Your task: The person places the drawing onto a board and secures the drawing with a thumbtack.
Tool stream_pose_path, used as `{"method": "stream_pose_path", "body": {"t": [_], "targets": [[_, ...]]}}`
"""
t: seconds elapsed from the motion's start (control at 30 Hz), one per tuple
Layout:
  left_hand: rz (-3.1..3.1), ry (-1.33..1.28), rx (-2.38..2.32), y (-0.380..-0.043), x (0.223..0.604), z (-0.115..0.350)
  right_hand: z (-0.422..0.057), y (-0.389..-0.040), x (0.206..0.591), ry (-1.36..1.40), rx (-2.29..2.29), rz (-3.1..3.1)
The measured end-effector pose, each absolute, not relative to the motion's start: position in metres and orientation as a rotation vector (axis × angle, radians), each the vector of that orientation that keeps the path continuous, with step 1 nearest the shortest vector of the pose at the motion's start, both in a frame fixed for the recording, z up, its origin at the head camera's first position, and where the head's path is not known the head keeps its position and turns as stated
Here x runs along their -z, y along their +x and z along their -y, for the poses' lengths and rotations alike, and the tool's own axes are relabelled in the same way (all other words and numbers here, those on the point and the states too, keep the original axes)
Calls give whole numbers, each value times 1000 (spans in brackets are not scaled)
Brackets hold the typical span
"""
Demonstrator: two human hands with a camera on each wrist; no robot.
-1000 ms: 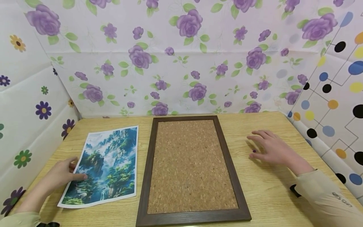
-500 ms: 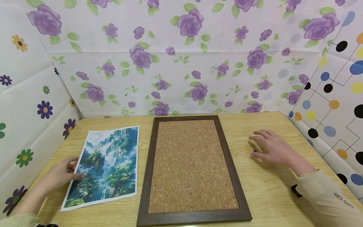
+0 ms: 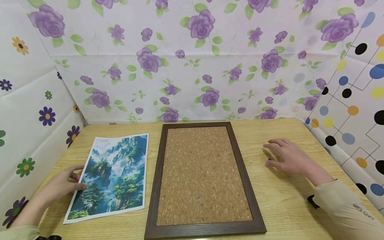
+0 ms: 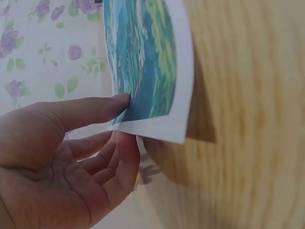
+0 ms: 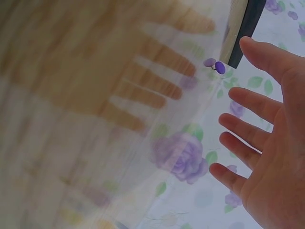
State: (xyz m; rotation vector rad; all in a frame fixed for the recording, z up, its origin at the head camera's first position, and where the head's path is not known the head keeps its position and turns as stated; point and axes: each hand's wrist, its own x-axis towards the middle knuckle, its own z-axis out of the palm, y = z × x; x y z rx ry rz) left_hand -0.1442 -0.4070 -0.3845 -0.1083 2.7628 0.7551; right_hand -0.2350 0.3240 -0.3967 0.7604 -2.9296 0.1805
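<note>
Corkboard (image 3: 204, 176) sits central on the table (image 3: 283, 200), its dark frame (image 3: 210, 229) enclosing only cork (image 3: 207, 153), so work looks barely begun; landscape print (image 3: 109, 178) lies at nine o'clock, left hand (image 3: 61, 182) pinching its eight o'clock edge; right hand (image 3: 290, 158), spread loosely, holds nothing at three o'clock; purple pin (image 5: 219, 67) sits near its thumb (image 5: 264, 53), seemingly unused

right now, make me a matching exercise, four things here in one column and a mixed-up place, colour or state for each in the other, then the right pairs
Things
1. landscape print
2. cork board
3. small pin
4. right hand

Places, colours, states
A. purple-headed, on the table
B. set in a dark brown frame
C. spread open, holding nothing
D. pinched at its edge by the left hand

Right pairs: 1-D, 2-B, 3-A, 4-C
</note>
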Motion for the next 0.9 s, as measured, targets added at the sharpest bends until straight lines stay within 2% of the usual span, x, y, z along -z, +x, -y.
{"method": "stream_pose_path", "body": {"t": [0.57, 0.9], "targets": [[-2515, -177, -1062, -147, 384, 420, -323, -235, 396, 787, -187, 2934], [-2475, -121, -1159, -145, 382, 425, -324, -236, 398, 790, -162, 2926]]}}
